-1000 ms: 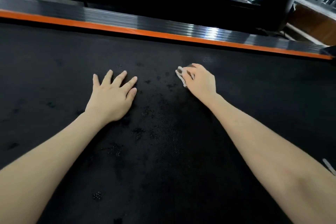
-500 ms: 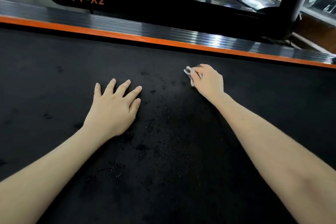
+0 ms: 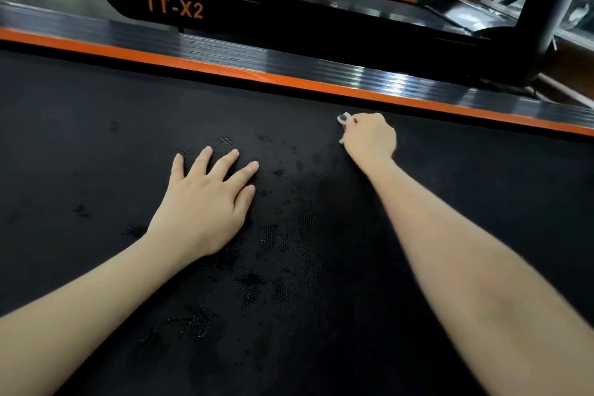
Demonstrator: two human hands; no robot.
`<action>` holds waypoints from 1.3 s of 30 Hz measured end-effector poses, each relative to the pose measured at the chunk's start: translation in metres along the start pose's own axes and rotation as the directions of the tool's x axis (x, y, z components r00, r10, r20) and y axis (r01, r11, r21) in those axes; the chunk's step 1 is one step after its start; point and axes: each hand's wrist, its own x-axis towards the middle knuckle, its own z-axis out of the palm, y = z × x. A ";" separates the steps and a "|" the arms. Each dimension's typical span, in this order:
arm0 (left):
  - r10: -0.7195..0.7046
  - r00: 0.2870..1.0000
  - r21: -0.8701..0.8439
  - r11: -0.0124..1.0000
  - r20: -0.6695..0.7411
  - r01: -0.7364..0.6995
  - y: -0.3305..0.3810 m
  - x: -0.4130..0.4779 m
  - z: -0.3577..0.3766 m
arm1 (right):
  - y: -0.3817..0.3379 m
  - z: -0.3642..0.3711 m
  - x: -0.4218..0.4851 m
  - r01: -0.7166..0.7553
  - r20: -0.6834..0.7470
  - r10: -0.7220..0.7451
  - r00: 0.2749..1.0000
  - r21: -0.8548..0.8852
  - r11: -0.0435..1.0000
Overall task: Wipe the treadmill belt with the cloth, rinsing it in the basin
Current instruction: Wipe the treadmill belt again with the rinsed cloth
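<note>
Belt (image 3: 96, 145): big, black and bumpy. It fills most of the view, and both hands are on it. Much of it looks dry, so I think the wiping is only partly done.
Wet patch (image 3: 289, 251): dark shiny spots in the middle of the belt, between the two arms. Wipe in straight rows that overlap, so no strip gets missed.
Side rail (image 3: 289, 82): orange edge with a grey strip behind it, on the far side of the belt. Wipe right up to it, because dirt can hide there.
Left hand (image 3: 205, 202): flat on the belt, fingers straight and spread, holding nothing. It works as a prop. Lean on it so the other arm can reach far.
Right hand (image 3: 369, 138): fingers curled tight round the cloth, pressing it onto the belt near the orange edge.
Cloth (image 3: 343, 120): small, pale and bunched up. Only a bit peeks out past the fingers. Spread flatter, it would clean more in each pass. Push down hard so it gets into the bumps.
Basin: not in view. I guess the cloth needs a rinse once it looks grey or feels dry.
</note>
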 end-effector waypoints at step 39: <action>-0.011 1.000 0.002 1.000 0.028 0.011 0.003 -0.002 -0.004 | 0.042 -0.037 -0.031 0.177 0.074 -0.174 0.982 -0.038 0.983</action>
